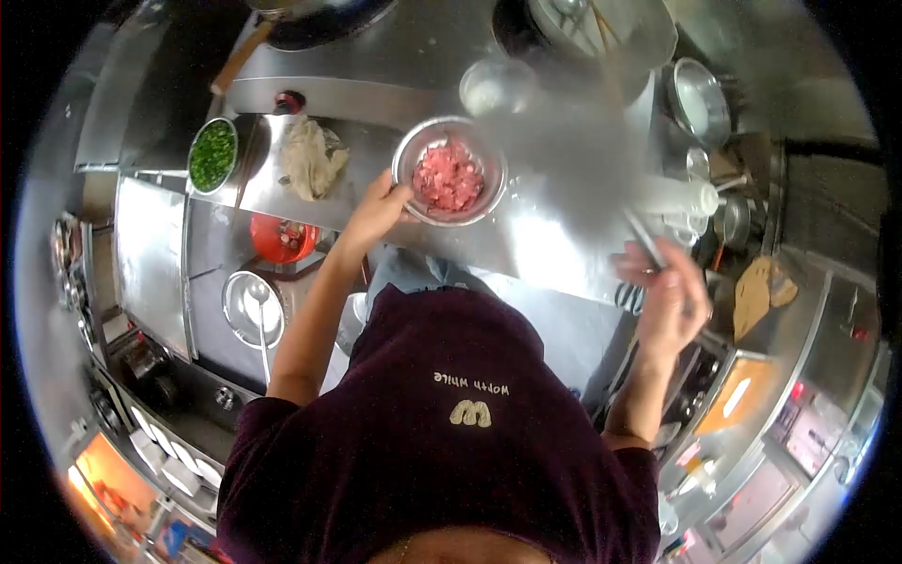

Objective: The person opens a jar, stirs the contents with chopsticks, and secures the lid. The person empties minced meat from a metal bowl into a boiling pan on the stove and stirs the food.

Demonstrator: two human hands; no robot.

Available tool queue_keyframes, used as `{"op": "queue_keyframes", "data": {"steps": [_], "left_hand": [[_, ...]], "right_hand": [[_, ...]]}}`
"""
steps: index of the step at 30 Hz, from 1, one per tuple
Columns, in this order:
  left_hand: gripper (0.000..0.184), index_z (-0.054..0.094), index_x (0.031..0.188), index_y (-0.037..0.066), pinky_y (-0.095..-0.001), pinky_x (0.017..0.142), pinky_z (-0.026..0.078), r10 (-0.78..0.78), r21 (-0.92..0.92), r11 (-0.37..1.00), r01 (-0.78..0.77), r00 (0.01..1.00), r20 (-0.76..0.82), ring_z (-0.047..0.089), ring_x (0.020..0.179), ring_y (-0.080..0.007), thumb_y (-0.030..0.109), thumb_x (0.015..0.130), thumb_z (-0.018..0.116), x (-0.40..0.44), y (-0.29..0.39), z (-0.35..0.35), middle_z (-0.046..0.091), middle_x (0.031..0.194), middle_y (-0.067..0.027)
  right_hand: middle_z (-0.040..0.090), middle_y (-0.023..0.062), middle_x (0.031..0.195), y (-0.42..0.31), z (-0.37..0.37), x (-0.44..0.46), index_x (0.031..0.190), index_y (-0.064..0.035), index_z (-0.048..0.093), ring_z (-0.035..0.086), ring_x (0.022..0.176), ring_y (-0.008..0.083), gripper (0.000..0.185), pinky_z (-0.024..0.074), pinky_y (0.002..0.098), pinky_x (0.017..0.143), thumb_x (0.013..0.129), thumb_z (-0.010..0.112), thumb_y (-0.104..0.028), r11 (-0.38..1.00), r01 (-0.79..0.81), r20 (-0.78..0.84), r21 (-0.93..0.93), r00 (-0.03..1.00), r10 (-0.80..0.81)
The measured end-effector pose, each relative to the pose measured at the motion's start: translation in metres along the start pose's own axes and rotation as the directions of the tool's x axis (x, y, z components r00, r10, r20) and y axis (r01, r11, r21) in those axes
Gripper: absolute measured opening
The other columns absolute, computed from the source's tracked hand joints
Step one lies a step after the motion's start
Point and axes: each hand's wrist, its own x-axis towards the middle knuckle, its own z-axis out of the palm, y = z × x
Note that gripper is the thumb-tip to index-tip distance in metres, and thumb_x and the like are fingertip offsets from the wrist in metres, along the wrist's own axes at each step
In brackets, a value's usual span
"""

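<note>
My left hand grips the near left rim of a round metal bowl, fingers closed on it. Pieces of raw pink meat lie inside the bowl, above the steel counter. Over to the right, my right hand is closed around the metal handle of a long utensil. A grey blur covers part of the view beside this handle, so I cannot make out the utensil's far end. A crumpled cloth lies on the counter left of the bowl.
Chopped greens fill a metal bowl at far left. Below stand a red container and a metal bowl with a ladle. Pans sit at the back. Squeeze bottles are crowded beyond my right hand.
</note>
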Motion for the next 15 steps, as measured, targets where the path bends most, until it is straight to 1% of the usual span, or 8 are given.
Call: {"op": "queue_keyframes", "data": {"steps": [1, 3, 5, 7, 8, 11, 12, 15], "left_hand": [[0.035, 0.041, 0.117, 0.004, -0.0279, 0.067, 0.051, 0.060, 0.006, 0.998, -0.060, 0.998, -0.029, 0.056, 0.085, -0.0170, 0.012, 0.082, 0.040, -0.005, 0.021, 0.001, 0.053, 0.100, -0.0101], [0.035, 0.041, 0.116, 0.004, -0.0283, 0.067, 0.051, 0.182, 0.026, 0.983, -0.181, 0.979, -0.087, 0.056, 0.084, -0.0169, 0.010, 0.081, 0.040, -0.010, 0.054, -0.002, 0.053, 0.100, -0.0101], [0.034, 0.042, 0.113, 0.001, -0.0276, 0.064, 0.051, 0.313, 0.069, 0.949, -0.307, 0.941, -0.130, 0.057, 0.082, -0.0164, 0.008, 0.080, 0.039, -0.010, 0.076, -0.008, 0.053, 0.098, -0.0100], [0.034, 0.042, 0.113, 0.000, -0.0270, 0.063, 0.051, 0.396, 0.148, 0.915, -0.376, 0.907, -0.141, 0.057, 0.081, -0.0162, 0.008, 0.079, 0.040, -0.018, 0.109, -0.011, 0.053, 0.097, -0.0099], [0.034, 0.043, 0.112, -0.002, -0.0265, 0.063, 0.052, 0.411, 0.134, 0.910, -0.393, 0.897, -0.159, 0.057, 0.080, -0.0161, 0.008, 0.079, 0.041, -0.018, 0.118, -0.015, 0.053, 0.096, -0.0100], [0.033, 0.044, 0.112, -0.001, -0.0280, 0.063, 0.052, 0.536, 0.248, 0.831, -0.497, 0.836, -0.121, 0.056, 0.079, -0.0157, 0.007, 0.080, 0.041, -0.006, 0.138, -0.041, 0.054, 0.095, -0.0091], [0.033, 0.043, 0.113, 0.000, -0.0274, 0.063, 0.051, 0.594, 0.290, 0.789, -0.541, 0.794, -0.134, 0.056, 0.079, -0.0146, 0.007, 0.080, 0.042, 0.000, 0.147, -0.049, 0.054, 0.094, -0.0080], [0.034, 0.043, 0.115, 0.001, -0.0251, 0.061, 0.050, 0.597, 0.287, 0.786, -0.547, 0.792, -0.126, 0.056, 0.079, -0.0138, 0.007, 0.081, 0.043, 0.004, 0.174, -0.079, 0.054, 0.094, -0.0070]], "right_hand": [[0.059, 0.0214, 0.089, 0.002, 0.006, 0.000, 0.106, 0.0049, 0.052, 0.062, 0.073, 0.0306, 0.027, 0.0530, 0.0329, 0.062, 0.088, 0.041, -0.012, 0.993, 0.077, 0.092, -0.094, 0.993, -0.069], [0.058, 0.0201, 0.093, 0.007, 0.018, 0.010, 0.102, 0.0050, 0.054, 0.061, 0.074, 0.0264, 0.023, 0.0510, 0.0303, 0.061, 0.079, 0.048, 0.002, 0.897, 0.378, 0.291, -0.230, 0.906, -0.307], [0.057, 0.0199, 0.094, 0.005, 0.031, 0.022, 0.104, 0.0029, 0.054, 0.060, 0.072, 0.0258, 0.032, 0.0498, 0.0299, 0.058, 0.072, 0.053, 0.007, 0.723, 0.578, 0.430, -0.378, 0.801, -0.416], [0.056, 0.0195, 0.095, 0.006, 0.048, 0.035, 0.107, 0.0019, 0.052, 0.060, 0.072, 0.0260, 0.038, 0.0493, 0.0302, 0.057, 0.069, 0.055, 0.007, 0.603, 0.671, 0.482, -0.431, 0.736, -0.475], [0.056, 0.0193, 0.095, 0.007, 0.058, 0.042, 0.109, 0.0014, 0.051, 0.059, 0.072, 0.0261, 0.041, 0.0491, 0.0304, 0.057, 0.068, 0.057, 0.007, 0.536, 0.708, 0.506, -0.460, 0.705, -0.497], [0.056, 0.0183, 0.095, 0.006, 0.087, 0.064, 0.112, 0.0011, 0.049, 0.059, 0.074, 0.0252, 0.046, 0.0494, 0.0305, 0.058, 0.067, 0.058, 0.006, 0.504, 0.752, 0.505, -0.426, 0.659, -0.557], [0.056, 0.0182, 0.096, 0.010, 0.096, 0.073, 0.114, 0.0004, 0.049, 0.059, 0.076, 0.0265, 0.045, 0.0494, 0.0310, 0.060, 0.070, 0.057, 0.006, 0.546, 0.734, 0.449, -0.405, 0.680, -0.580], [0.057, 0.0184, 0.098, 0.006, 0.112, 0.097, 0.116, -0.0012, 0.048, 0.059, 0.077, 0.0288, 0.046, 0.0493, 0.0321, 0.063, 0.072, 0.055, 0.007, 0.675, 0.635, 0.422, -0.375, 0.765, -0.486]]}}
